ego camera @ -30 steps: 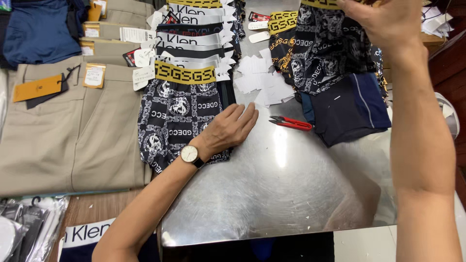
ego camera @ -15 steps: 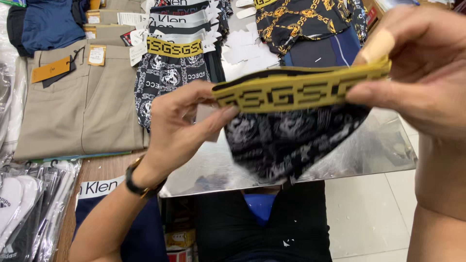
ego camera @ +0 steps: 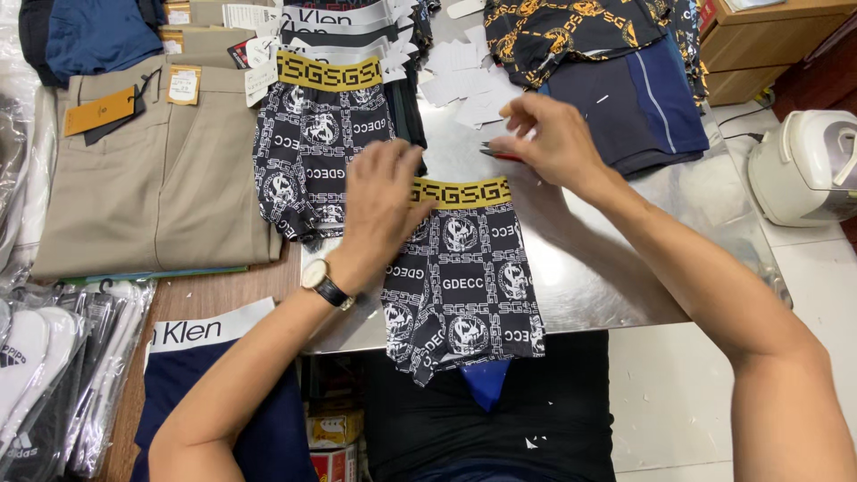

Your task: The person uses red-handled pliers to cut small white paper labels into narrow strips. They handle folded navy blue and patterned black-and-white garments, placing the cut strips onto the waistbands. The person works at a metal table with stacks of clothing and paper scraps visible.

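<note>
I have the patterned shorts (ego camera: 464,277) laid on the bench (ego camera: 607,259), left hand (ego camera: 379,201) spread flat on them, right hand (ego camera: 549,138) pinching the red scissors (ego camera: 496,153); folding remains.

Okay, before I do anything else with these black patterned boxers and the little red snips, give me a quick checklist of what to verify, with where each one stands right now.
1. Boxers lie flat on the metal table: not ok, the leg ends hang over the front edge.
2. Left hand pins the boxers: ok, palm rests by the yellow waistband.
3. Right hand is at the red snips: ok, fingers touch them; firm grip cannot tell.
4. Blades point away from the left hand: cannot tell, mostly hidden.
5. Paper tags are off the boxers: ok, they lie further back.
6. The other patterned pair stays apart: cannot tell, the left hand hides the gap.
</note>
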The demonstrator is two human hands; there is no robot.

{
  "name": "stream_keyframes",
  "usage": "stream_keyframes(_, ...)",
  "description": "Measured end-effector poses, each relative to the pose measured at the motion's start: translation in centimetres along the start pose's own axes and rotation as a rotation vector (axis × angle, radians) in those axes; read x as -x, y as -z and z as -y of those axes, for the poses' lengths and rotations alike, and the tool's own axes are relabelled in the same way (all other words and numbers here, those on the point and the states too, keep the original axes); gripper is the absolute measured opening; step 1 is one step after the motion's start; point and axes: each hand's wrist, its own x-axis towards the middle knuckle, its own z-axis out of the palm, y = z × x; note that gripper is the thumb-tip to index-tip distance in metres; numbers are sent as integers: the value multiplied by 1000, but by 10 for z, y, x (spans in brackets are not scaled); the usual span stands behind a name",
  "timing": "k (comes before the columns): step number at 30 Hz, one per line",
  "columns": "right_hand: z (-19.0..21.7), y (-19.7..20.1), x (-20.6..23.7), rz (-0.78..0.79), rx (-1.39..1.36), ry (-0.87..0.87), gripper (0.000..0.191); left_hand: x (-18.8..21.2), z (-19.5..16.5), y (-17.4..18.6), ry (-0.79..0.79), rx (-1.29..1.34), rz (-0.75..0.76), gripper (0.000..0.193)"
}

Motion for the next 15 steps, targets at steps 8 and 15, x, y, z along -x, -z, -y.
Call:
stream_keyframes(8,-36,-30,-94,-71,429,324,34,26,-34,-40,-269,145,408,80)
stream_keyframes(15,-51,-37,-104,-67,265,213,27,15,-10,-37,-235,142,426,82)
